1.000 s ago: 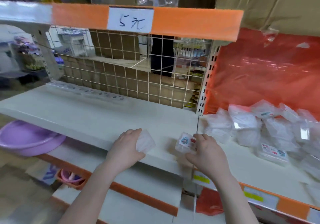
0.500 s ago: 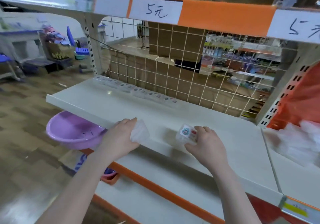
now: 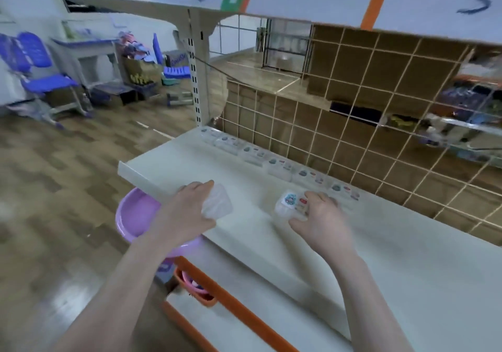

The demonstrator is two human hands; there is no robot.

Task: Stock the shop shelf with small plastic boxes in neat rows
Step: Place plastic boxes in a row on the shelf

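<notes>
Both hands loaded — left hand (image 3: 187, 210) wrapped round a plain clear box (image 3: 218, 205), right hand (image 3: 317, 221) pinching a labelled box (image 3: 292, 205). Row of boxes (image 3: 277, 160) up ahead along the wire grid (image 3: 353, 123) — right nearer its open end.

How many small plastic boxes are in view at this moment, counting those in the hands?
8. One in the left hand, box; one in the right hand, box; six in a back row along the wire grid. Blur may hide more.
</notes>
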